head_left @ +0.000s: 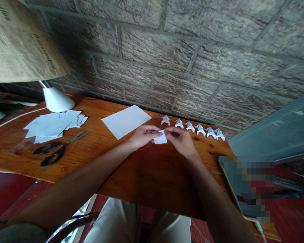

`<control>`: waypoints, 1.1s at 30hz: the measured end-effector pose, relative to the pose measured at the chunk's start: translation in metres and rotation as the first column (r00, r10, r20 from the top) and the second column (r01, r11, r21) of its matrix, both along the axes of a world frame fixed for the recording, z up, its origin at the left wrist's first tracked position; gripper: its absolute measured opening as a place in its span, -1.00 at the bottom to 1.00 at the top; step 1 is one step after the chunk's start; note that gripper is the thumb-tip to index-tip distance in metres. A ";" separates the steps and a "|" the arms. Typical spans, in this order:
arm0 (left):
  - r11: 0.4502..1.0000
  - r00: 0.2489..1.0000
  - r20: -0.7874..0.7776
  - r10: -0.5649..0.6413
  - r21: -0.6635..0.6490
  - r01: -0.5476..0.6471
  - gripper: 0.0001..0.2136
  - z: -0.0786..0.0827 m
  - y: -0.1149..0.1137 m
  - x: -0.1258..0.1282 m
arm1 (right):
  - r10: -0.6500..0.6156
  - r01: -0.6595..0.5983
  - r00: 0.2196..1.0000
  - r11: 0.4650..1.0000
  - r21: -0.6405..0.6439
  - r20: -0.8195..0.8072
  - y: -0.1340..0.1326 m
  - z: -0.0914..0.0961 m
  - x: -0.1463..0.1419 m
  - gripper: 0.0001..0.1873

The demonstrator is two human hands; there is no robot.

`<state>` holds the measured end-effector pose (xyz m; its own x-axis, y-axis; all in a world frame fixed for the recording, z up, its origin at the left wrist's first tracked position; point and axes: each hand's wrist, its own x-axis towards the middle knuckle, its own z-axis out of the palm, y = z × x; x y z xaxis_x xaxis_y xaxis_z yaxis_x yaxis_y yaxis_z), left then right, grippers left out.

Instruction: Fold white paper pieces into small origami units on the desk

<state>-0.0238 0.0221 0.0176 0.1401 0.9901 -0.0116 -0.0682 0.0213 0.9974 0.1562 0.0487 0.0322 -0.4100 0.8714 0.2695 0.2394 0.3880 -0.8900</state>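
Between my two hands, just above the wooden table [152, 175], is a small folded piece of white paper [160, 139]. My left hand [144, 136] pinches its left side, thumb lying across the front. At the upper right corner, the fingertips of my right hand [181, 140] are closed on the same paper. Behind my hands a row of several small folded paper figures [190, 127] stands along the wall side of the table. A larger white sheet [126, 120] lies flat, beyond my left hand.
Black-handled scissors [58, 148] lie at the left, blades partly apart. Behind them is a loose pile of cut paper pieces [50, 125] beside a lamp base [57, 99]. A tablet-like device [248, 192], its screen pixelated, sits at the right edge. A stone-patterned wall [154, 50] borders the table.
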 end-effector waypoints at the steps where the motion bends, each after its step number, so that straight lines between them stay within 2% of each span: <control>1: 1.000 1.000 -0.006 -0.006 0.007 0.006 -0.71 0.000 0.000 0.000 | -0.006 0.006 1.000 1.000 0.017 0.009 0.000 0.000 0.000 -0.77; 4: 1.000 1.000 -0.020 -0.014 0.026 0.015 -0.71 -0.001 0.000 0.000 | -0.023 0.022 1.000 0.999 0.048 0.021 -0.001 0.000 0.000 -0.79; 13: 0.998 0.998 -0.023 -0.052 0.044 0.053 -0.73 0.005 -0.002 -0.001 | 0.062 -0.064 0.998 0.997 -0.050 -0.034 0.000 0.005 0.003 -0.77; 19: 0.998 0.998 -0.015 -0.054 0.038 0.055 -0.74 0.006 -0.002 0.000 | 0.071 -0.072 0.997 0.997 -0.033 -0.021 0.000 0.005 0.004 -0.78; 24: 0.996 0.998 -0.011 -0.054 0.065 0.054 -0.76 0.003 -0.002 0.001 | -0.009 0.008 1.000 0.999 0.053 0.027 -0.002 0.004 0.001 -0.83; 27: 0.997 0.999 0.026 -0.029 0.075 0.027 -0.75 0.001 -0.001 0.001 | -0.076 0.077 0.997 0.995 0.063 -0.009 -0.002 0.003 -0.002 -0.83; 29: 0.998 0.997 0.076 -0.005 0.070 0.000 -0.73 0.000 0.001 0.002 | -0.101 0.102 0.994 0.994 0.029 -0.049 -0.001 0.003 -0.004 -0.80; 33: 0.996 0.985 0.162 0.053 0.065 -0.065 -0.69 -0.001 0.003 0.002 | -0.059 0.048 0.994 0.992 -0.114 -0.094 0.003 0.001 -0.002 -0.69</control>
